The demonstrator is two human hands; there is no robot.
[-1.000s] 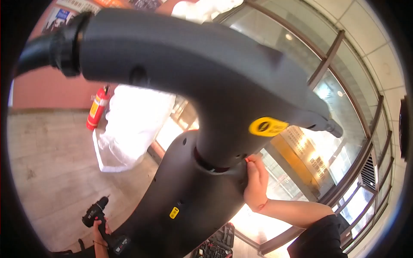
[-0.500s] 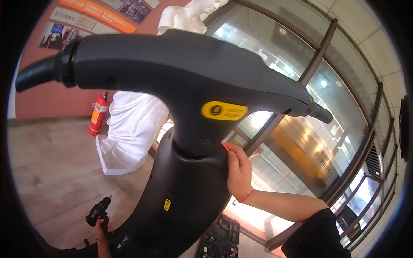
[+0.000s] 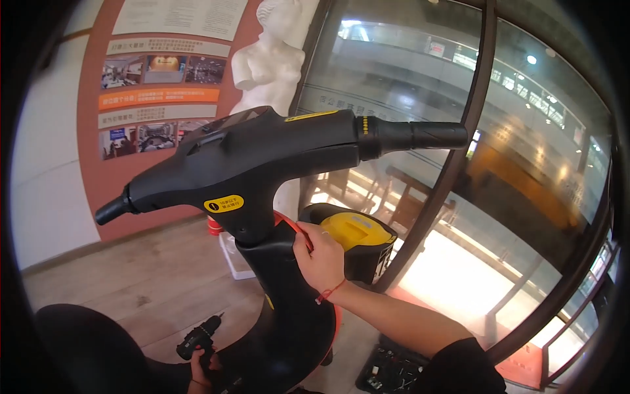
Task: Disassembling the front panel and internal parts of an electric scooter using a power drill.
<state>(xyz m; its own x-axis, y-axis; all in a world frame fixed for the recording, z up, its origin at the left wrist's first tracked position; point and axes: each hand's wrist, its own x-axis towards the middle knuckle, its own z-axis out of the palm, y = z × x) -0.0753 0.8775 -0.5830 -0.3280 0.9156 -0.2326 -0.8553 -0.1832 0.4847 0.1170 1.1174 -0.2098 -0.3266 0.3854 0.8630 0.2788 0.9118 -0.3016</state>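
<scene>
A black electric bike (image 3: 295, 341) with a yellow-labelled handlebar (image 3: 315, 141) fills the middle of the view. My right hand (image 3: 321, 259) is closed around the edge of its stem, just below the handlebar, where a thin red strip (image 3: 281, 217) runs. What lies under the fingers is partly hidden. Low on the left, my left hand (image 3: 198, 371) grips a black cordless drill (image 3: 199, 336) by its handle, with the bit pointing up and away from me. In front of the stem sits a black basket with a yellow panel (image 3: 357, 230).
An open tool case (image 3: 387, 371) lies on the floor at the lower right, partly behind my sleeve. Glass panes in dark frames (image 3: 469, 98) stand to the right. Beyond the bike are a white statue (image 3: 269, 72) and part of a red fire extinguisher (image 3: 214, 227).
My view of the bike has shifted; the handlebar appears lower and angled the other way, and the yellow basket panel has come into sight. Both hands keep their holds.
</scene>
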